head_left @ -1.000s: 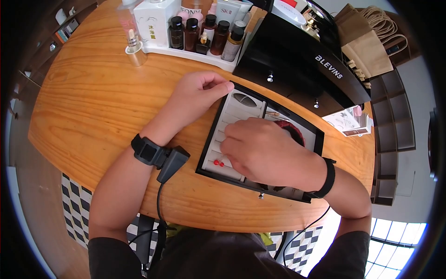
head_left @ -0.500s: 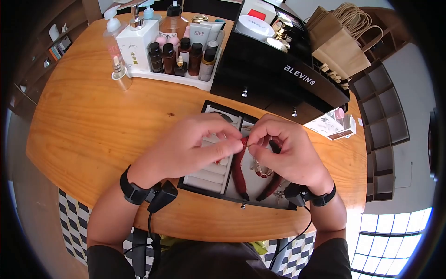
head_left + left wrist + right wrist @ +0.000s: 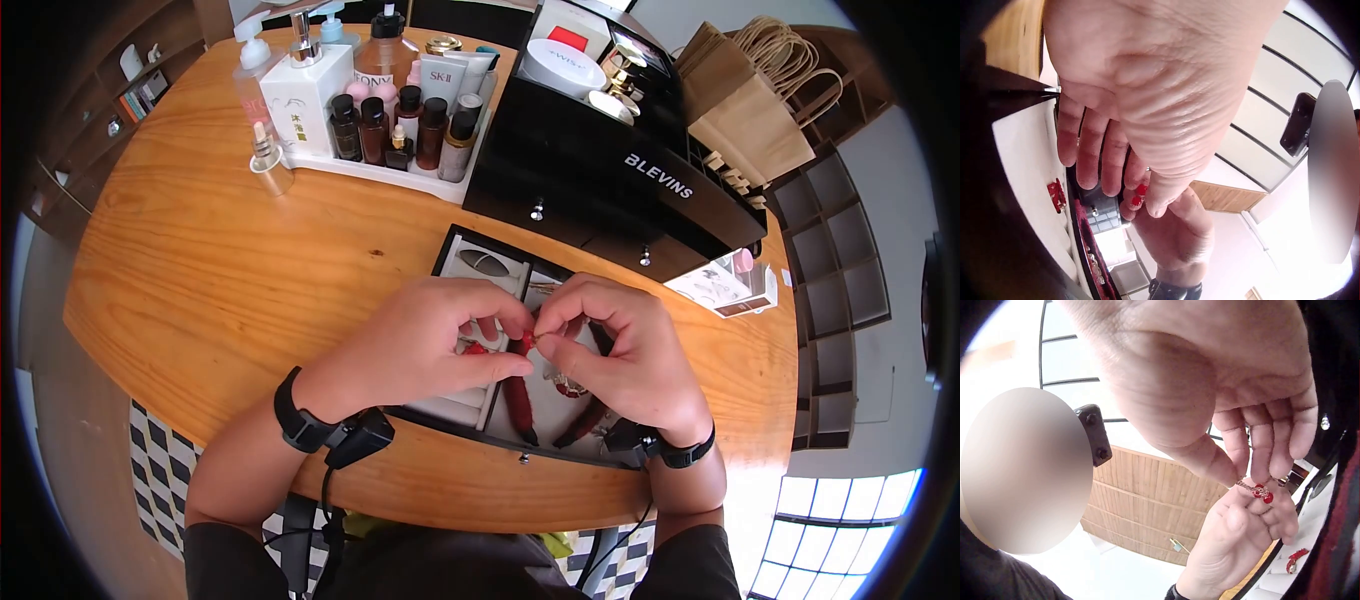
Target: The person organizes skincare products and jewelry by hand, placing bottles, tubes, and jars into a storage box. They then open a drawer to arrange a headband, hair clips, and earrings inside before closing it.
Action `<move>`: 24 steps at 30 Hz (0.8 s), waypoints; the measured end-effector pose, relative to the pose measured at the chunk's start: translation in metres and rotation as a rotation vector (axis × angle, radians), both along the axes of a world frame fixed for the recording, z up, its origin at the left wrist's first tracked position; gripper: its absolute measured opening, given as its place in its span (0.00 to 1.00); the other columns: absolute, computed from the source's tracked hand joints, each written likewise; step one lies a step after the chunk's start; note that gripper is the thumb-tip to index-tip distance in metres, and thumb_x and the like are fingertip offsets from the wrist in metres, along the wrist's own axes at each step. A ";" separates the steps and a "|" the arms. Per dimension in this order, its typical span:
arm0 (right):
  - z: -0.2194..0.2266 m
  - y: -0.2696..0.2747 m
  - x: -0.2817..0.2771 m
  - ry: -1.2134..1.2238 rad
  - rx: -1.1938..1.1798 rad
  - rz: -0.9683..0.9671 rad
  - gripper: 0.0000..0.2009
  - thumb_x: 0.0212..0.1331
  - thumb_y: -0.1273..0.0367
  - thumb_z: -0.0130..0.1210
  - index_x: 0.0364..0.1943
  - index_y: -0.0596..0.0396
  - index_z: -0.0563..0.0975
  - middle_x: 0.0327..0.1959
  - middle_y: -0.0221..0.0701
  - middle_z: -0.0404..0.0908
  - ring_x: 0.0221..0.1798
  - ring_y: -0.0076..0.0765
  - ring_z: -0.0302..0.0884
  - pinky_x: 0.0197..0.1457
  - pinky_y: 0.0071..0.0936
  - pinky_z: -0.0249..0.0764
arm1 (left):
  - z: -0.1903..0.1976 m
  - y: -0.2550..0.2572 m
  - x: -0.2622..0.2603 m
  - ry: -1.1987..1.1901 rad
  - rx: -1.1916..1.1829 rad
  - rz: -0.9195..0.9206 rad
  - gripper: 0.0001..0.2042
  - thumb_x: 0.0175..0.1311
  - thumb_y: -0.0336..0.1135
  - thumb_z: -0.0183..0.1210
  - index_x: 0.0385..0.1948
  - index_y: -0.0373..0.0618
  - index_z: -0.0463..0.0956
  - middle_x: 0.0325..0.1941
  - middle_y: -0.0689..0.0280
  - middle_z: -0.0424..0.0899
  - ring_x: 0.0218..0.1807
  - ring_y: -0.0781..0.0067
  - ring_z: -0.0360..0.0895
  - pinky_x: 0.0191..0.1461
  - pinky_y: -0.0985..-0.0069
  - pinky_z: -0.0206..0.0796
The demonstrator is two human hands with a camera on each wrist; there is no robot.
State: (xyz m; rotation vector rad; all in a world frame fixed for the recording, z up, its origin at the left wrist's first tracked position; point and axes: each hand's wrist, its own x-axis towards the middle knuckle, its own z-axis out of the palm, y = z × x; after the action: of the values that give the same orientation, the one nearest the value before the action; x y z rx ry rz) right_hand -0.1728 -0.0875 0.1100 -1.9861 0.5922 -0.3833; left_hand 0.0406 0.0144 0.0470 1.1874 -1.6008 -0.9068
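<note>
My right hand [image 3: 625,365] [image 3: 1197,369] pinches a small gold-coloured piece with red beads [image 3: 526,343] [image 3: 1263,494] between thumb and forefinger. My left hand [image 3: 425,335] [image 3: 1154,81] faces it, thumb and forefinger parted around the red beads; whether it touches them is unclear. Both hands are above a black-edged jewellery tray [image 3: 452,250]. Another red ornament [image 3: 474,349] [image 3: 1297,561] sits among the pale ring rolls on the left side. In the right compartment lie a dark red padded band [image 3: 519,408] and a beaded bracelet [image 3: 568,388], partly hidden by my right hand.
Behind the tray stands a black BLEVINS box [image 3: 600,170] with drawers and cosmetics on top. To its left, bottles fill a white tray [image 3: 400,180], beside a dropper bottle [image 3: 268,170]. Paper bags [image 3: 750,110] are at the back right, a small white box [image 3: 735,290] below them.
Both hands have come together over the tray; earlier the left was at its top-left corner and the right over the ring rolls. Since then, the left thumb and forefinger have spread apart.
</note>
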 end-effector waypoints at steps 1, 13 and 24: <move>0.000 0.000 0.000 -0.004 0.006 -0.004 0.05 0.62 0.78 0.64 0.40 0.61 0.85 0.38 0.32 0.86 0.40 0.27 0.84 0.48 0.26 0.80 | 0.000 0.000 -0.001 0.001 0.002 -0.003 0.15 0.59 0.35 0.78 0.44 0.42 0.85 0.41 0.65 0.89 0.41 0.69 0.85 0.46 0.72 0.77; -0.007 -0.008 -0.005 0.047 0.273 -0.020 0.05 0.65 0.75 0.65 0.42 0.61 0.86 0.36 0.26 0.86 0.39 0.19 0.80 0.45 0.22 0.77 | -0.007 -0.001 -0.003 0.003 0.073 0.003 0.08 0.64 0.28 0.72 0.42 0.38 0.86 0.38 0.64 0.89 0.39 0.71 0.85 0.44 0.74 0.77; -0.010 -0.012 -0.008 0.001 0.466 -0.054 0.05 0.68 0.76 0.64 0.43 0.63 0.84 0.36 0.26 0.85 0.40 0.15 0.79 0.42 0.17 0.74 | -0.003 -0.001 -0.006 0.053 0.065 0.065 0.06 0.64 0.26 0.72 0.39 0.37 0.87 0.36 0.60 0.90 0.36 0.72 0.87 0.42 0.76 0.78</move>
State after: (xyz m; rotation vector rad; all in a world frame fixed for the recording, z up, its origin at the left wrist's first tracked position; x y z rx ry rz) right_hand -0.1811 -0.0998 0.0999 -1.5271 0.6685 -0.2493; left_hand 0.0342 0.0137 0.0437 1.2431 -1.4921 -0.9469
